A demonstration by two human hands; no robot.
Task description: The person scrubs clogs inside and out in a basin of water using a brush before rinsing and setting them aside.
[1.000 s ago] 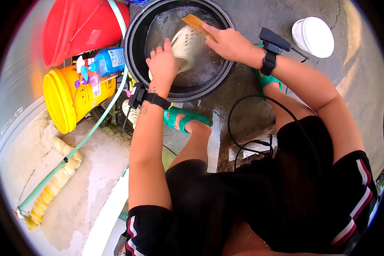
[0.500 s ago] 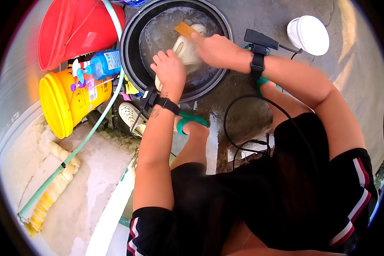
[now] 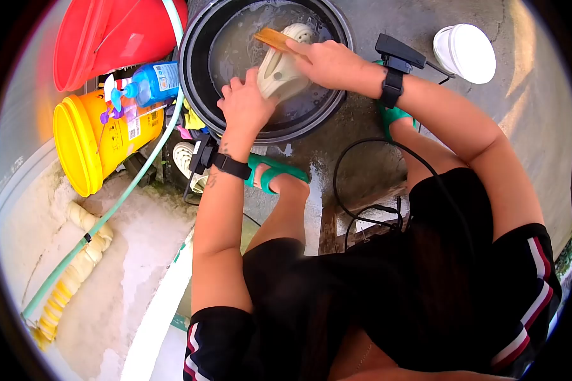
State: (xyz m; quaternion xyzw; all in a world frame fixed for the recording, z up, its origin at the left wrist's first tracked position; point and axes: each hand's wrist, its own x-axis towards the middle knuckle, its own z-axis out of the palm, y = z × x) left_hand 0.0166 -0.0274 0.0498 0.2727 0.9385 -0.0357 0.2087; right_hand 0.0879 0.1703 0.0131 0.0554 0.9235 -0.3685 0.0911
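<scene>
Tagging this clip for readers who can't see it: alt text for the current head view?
The right hand holds a wooden tool over a pale shoe in a black tub of water, the left hand at the shoe's near end. A red bucket, yellow bucket and blue bottle sit left of the tub.

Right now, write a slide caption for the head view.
At a black tub, the left hand holds a cream shoe while the right hand grips a wood-coloured tool over it.
</scene>
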